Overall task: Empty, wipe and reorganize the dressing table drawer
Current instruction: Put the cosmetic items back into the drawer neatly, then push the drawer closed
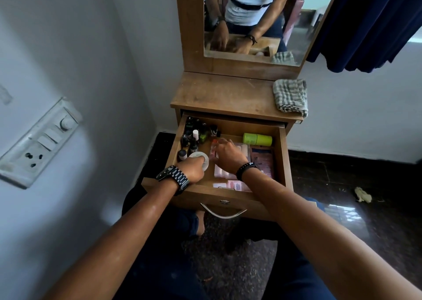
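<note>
Surroundings: switchboard [38, 142] with socket and dial on the pale wall at left of frame; dark blue curtain [370, 23] at upper right; crumpled scrap [363, 194] on the dark floor at right. Wooden dressing table: mirror [255, 14] at top centre, reflecting the person's torso and both arms. Worktop [219, 94] below the mirror carries a folded checked cloth [291, 95] at its right edge, well apart from the hands. Drawer [283, 153] is pulled out at centre of frame, curved metal handle [223, 211] on its front, contents in place. Upper-left part of drawer: cluster of small dark bottles [194, 135], upright, tightly packed, one with a pale cap; these crowd the space just beside the left hand. Back right: green cylindrical container [257, 139] lying on its side. Right side: pinkish flat packet [262, 160]; pink and white boxes [230, 185] lie along the drawer's lower edge, partly hidden by the right wrist. Left hand [193, 169], dark metal watch on the wrist, fingers curled, rests on a round white compact [199, 158] at the drawer's left; whether it holds the compact I cannot tell. Right hand [228, 154], black bead bracelet on the wrist, reaches into drawer centre, grip spread over the pink items; fingertips near a small orange-tinted object too blurred to identify.
</note>
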`<action>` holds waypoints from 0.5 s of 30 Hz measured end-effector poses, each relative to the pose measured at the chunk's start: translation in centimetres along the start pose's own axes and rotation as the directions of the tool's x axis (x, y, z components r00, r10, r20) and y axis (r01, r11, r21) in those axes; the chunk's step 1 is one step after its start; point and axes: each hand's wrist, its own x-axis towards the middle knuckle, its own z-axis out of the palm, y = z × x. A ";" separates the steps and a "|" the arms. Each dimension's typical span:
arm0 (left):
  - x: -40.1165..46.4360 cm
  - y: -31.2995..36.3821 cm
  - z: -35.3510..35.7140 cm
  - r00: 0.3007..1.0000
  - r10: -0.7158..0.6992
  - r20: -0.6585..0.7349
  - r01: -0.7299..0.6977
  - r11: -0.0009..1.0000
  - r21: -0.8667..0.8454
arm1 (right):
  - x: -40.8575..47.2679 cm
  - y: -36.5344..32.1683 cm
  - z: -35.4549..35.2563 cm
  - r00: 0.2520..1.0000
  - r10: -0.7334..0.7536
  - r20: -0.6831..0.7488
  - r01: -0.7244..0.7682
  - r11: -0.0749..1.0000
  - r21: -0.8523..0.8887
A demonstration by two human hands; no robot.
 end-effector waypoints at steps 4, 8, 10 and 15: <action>-1.4 0.8 0.8 0.987 0.098 -0.128 -0.100 0.995 -0.004 | -1.5 0.7 -2.4 0.991 0.101 -0.090 -0.068 0.945 0.321; -3.0 1.6 2.5 0.884 0.285 -0.371 -0.314 0.949 -0.017 | -6.1 2.2 -4.1 0.943 0.283 -0.178 -0.167 0.859 0.484; -2.9 1.4 3.7 0.817 0.307 -0.489 -0.322 0.945 0.056 | -9.1 2.6 -4.4 0.927 0.319 -0.197 -0.204 0.869 0.450; -3.0 0.3 5.3 0.678 0.405 -0.613 -0.326 0.913 0.243 | -13.7 2.1 -4.9 0.994 0.109 0.007 -0.107 0.954 0.279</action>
